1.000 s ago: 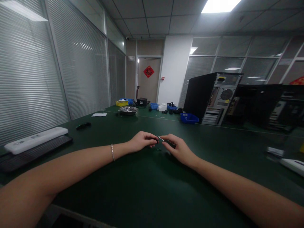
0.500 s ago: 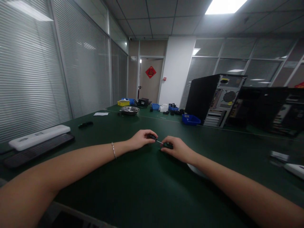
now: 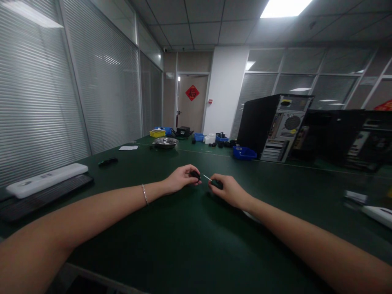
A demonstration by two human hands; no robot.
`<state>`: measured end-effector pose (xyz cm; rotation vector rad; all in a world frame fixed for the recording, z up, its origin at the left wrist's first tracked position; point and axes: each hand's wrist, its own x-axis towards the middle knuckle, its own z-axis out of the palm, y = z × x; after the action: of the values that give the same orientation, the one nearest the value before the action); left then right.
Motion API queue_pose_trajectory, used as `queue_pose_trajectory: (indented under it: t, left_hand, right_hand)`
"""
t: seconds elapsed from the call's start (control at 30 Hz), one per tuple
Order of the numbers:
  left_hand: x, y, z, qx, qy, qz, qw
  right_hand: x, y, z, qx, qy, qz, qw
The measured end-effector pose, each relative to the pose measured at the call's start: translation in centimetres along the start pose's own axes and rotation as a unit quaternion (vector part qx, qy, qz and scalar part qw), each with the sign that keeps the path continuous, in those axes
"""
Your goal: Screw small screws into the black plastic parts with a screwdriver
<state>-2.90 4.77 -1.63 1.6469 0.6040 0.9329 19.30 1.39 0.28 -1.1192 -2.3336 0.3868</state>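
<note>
Both hands are out over the middle of the green table [image 3: 171, 249], and I read this as the fitting step: my left hand [image 3: 180, 179] is pinched shut on a small black part [image 3: 195, 175], fingertips curled round it, while my right hand [image 3: 228, 190] is closed on a small screwdriver [image 3: 213, 182] whose dark handle sits in the fingers and whose thin bright shaft points left toward the part. The shaft's tip looks to be at or just beside the part; at this size I cannot tell whether it actually touches. So the part lies just left of the right hand, between the two sets of fingers, held a little above the table surface. My judgement is that the next move calls for a steady left grip and a fine line-up of the tip with whatever seat the part has, then a gentle twist; the part is tiny and could slip out of the pinch. Well away, a computer tower [image 3: 273, 125] and a blue bin [image 3: 244, 153] stand behind the hands
</note>
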Motion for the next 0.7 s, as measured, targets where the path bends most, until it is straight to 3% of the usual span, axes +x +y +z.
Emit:
queue_pose_trajectory:
  t: [0.13, 0.37, 0.7]
  left_hand:
    - [-0.2, 0.5, 0.1, -0.003, -0.037, -0.032, 0.999]
    - [-0.6, 1.0, 0.7, -0.009, -0.090, -0.048, 0.995]
    - [-0.9, 2.2, 1.9, 0.076, -0.103, -0.037, 0.991]
  right_hand:
    - [0.1, -0.1, -0.8, 0.039, 0.066, -0.013, 0.997]
    - [-0.3, -1.8, -0.7, 0.103, 0.001, -0.009, 0.995]
    - [-0.1, -1.2, 0.2, 0.066, 0.053, -0.041, 0.996]
